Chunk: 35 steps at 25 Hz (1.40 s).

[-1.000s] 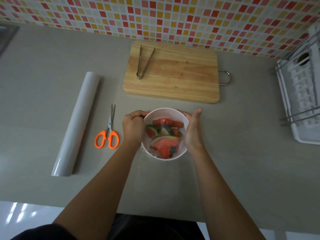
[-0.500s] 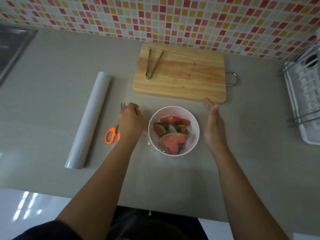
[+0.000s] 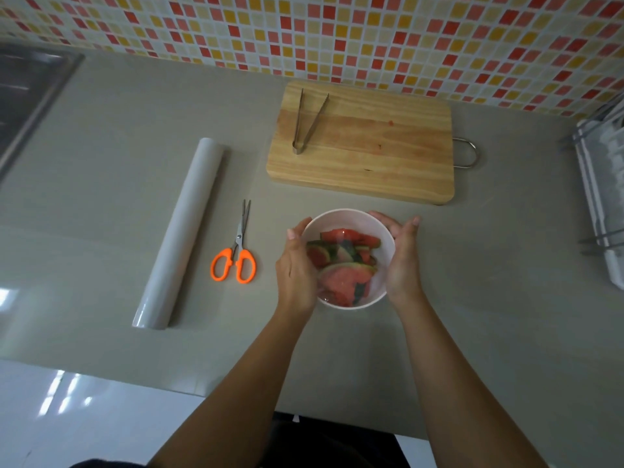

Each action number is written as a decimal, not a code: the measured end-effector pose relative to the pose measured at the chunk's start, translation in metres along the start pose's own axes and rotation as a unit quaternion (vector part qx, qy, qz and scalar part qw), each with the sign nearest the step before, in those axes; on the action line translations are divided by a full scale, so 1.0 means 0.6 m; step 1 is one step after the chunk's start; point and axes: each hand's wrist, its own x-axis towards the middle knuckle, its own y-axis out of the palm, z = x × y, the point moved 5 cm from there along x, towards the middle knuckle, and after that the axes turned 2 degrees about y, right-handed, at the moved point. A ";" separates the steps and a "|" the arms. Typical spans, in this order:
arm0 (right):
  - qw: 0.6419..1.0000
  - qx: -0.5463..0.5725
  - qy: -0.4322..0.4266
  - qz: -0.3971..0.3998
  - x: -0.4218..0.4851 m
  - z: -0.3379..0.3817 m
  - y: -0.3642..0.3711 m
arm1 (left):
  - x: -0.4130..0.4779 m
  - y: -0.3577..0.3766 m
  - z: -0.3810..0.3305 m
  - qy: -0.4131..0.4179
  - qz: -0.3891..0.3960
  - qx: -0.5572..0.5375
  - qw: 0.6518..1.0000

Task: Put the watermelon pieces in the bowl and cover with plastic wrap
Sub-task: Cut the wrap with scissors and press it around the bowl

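Observation:
A white bowl [image 3: 347, 219] stands on the grey counter, below the cutting board. Several red and green watermelon pieces [image 3: 344, 261] lie inside it, under a shiny film of plastic wrap stretched over the top. My left hand [image 3: 297, 268] presses against the bowl's left side, fingers curved over the rim. My right hand [image 3: 401, 258] cups the right side, fingers around the far rim. The plastic wrap roll [image 3: 182, 231] lies to the left, lengthwise on the counter.
Orange-handled scissors [image 3: 236, 251] lie between the roll and the bowl. A wooden cutting board [image 3: 364, 143] with metal tongs [image 3: 309, 119] on it sits by the tiled wall. A white dish rack [image 3: 604, 197] is at the right edge, a sink [image 3: 23, 89] at the far left.
Half a second ago both hands were off the bowl, spread to its sides. Now both have come back in and clasp the bowl's sides.

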 end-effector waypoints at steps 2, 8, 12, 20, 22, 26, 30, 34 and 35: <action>1.000 0.009 0.019 0.006 0.003 -0.002 -0.001 | 0.000 0.005 0.006 -0.018 0.013 -0.058 0.998; 0.977 -0.207 0.026 -0.048 -0.003 0.014 -0.018 | -0.003 -0.003 -0.001 -0.073 0.054 -0.075 0.993; 0.991 -0.116 -0.042 -0.050 -0.031 0.006 -0.028 | -0.016 -0.014 0.019 -0.050 -0.003 -0.068 0.996; 0.991 0.118 0.028 -0.065 -0.038 -0.039 -0.006 | -0.020 -0.001 0.027 -0.034 -0.079 -0.042 0.995; 0.988 0.120 0.054 -0.076 -0.034 -0.039 0.000 | -0.020 -0.005 0.029 -0.031 -0.099 -0.032 0.994; 0.982 0.073 0.117 -0.130 -0.031 -0.041 0.005 | -0.020 -0.005 0.030 -0.033 -0.113 -0.026 0.993; 0.974 -0.075 0.133 -0.165 -0.034 -0.032 0.012 | -0.017 -0.010 0.032 -0.053 -0.122 -0.041 0.990; 0.965 -0.100 0.157 -0.185 -0.038 -0.029 0.017 | -0.009 -0.011 0.035 -0.132 -0.131 -0.053 0.981; 0.952 -0.155 0.161 -0.210 -0.039 -0.025 0.011 | -0.008 -0.011 0.033 -0.140 -0.128 -0.056 0.980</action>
